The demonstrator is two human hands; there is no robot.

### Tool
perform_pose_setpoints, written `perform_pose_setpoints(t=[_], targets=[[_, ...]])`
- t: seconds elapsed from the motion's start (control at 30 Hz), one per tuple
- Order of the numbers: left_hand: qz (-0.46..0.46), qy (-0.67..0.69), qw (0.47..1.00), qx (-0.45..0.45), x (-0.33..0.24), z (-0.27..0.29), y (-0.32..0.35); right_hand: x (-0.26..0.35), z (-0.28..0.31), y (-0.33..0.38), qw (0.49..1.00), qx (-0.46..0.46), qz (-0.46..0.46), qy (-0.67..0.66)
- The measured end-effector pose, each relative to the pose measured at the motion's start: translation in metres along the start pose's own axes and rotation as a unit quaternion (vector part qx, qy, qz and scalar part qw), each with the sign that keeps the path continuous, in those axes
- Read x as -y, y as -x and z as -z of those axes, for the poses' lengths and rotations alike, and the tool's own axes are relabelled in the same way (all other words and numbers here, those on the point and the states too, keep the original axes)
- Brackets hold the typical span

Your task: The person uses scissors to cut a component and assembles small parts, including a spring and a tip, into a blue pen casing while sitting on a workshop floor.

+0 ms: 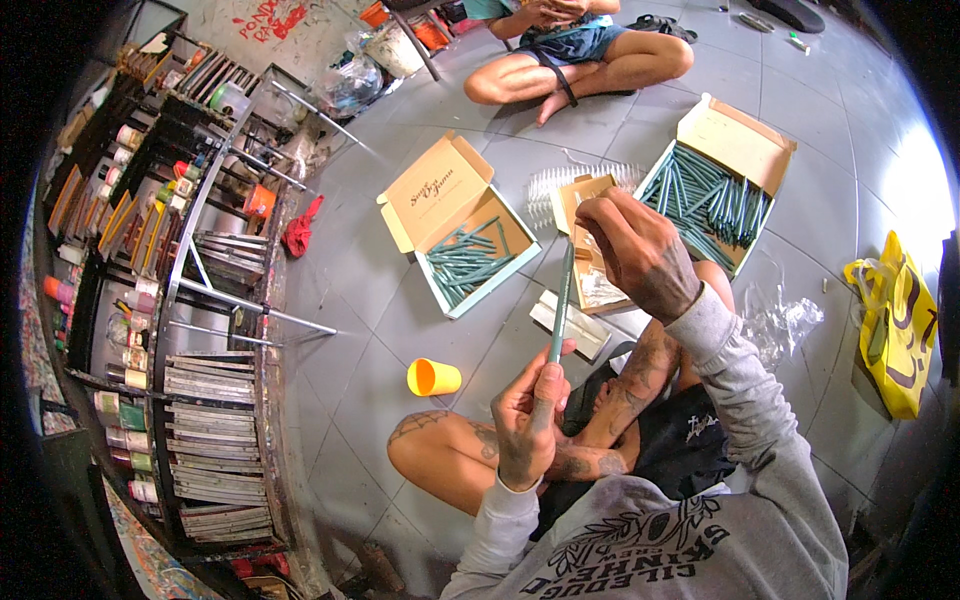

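My left hand grips the lower end of a slim dark-green pen-like stick, thumb pressed along it, and the stick stands nearly upright. At its upper end my right hand is closed in a pinch; whatever its fingertips hold is hidden. Behind my right hand is a small narrow cardboard box with clear pieces in it. Similar green sticks lie loose in an open box to the left. A fuller open box to the right holds many more sticks.
A yellow cup stands on the tiled floor by my left knee. Near my legs lies a white tray. Clear plastic film and a yellow bag are at right. A rack of frames lines the left; another person sits across.
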State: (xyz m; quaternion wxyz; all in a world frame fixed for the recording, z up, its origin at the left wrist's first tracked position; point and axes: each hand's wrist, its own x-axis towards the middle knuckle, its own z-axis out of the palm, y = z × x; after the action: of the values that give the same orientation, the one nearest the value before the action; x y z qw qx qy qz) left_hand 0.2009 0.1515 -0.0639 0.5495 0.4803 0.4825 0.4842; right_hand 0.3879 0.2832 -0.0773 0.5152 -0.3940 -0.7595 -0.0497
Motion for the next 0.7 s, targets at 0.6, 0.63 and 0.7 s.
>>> perform_pose_setpoints(t=[0.6, 0.63, 0.7], targets=[[0.119, -0.334, 0.930, 0.099, 0.027, 0.216, -0.179, -0.124, 0.012, 0.106, 0.937, -0.079, -0.341, -0.003], [0.046, -0.368, 0.922, 0.112, 0.052, 0.234, -0.209, -0.132, 0.021, 0.131, 0.926, -0.088, -0.367, 0.030], [-0.006, -0.431, 0.894, 0.119, 0.107, 0.270, -0.258, -0.142, 0.045, 0.190, 0.894, -0.080, -0.438, 0.041]])
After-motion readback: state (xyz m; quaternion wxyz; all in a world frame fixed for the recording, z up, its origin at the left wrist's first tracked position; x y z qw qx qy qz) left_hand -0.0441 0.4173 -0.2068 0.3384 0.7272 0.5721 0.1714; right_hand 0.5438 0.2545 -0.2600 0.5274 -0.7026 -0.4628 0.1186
